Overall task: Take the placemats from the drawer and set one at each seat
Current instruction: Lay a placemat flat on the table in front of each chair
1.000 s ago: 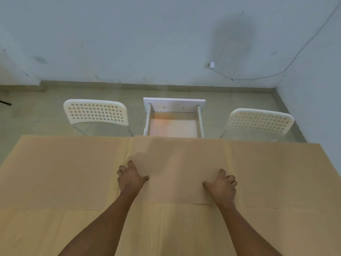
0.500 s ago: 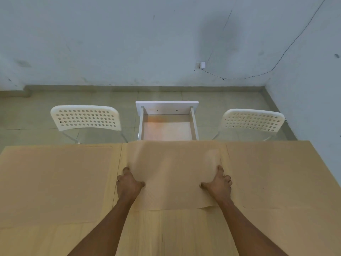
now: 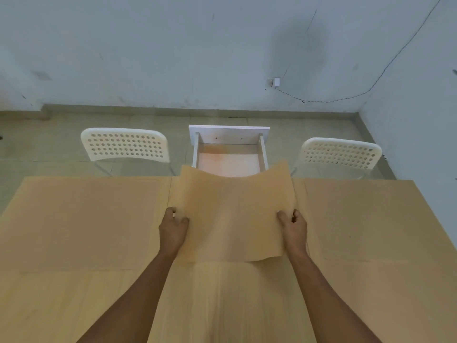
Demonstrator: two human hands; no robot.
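Head view, floppy tan placemat (image 3: 230, 219) (sagging), gripped

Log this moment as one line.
left hand: grips placemat | right hand: grips placemat | placemat: lifted, sagging | drawer: open

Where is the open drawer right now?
In the head view, the open drawer sticks out at the table's far edge, between the two white chairs, just beyond the placemat both hands are lifting.

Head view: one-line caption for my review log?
Both hands, left hand and right hand, lift the middle placemat off the table.
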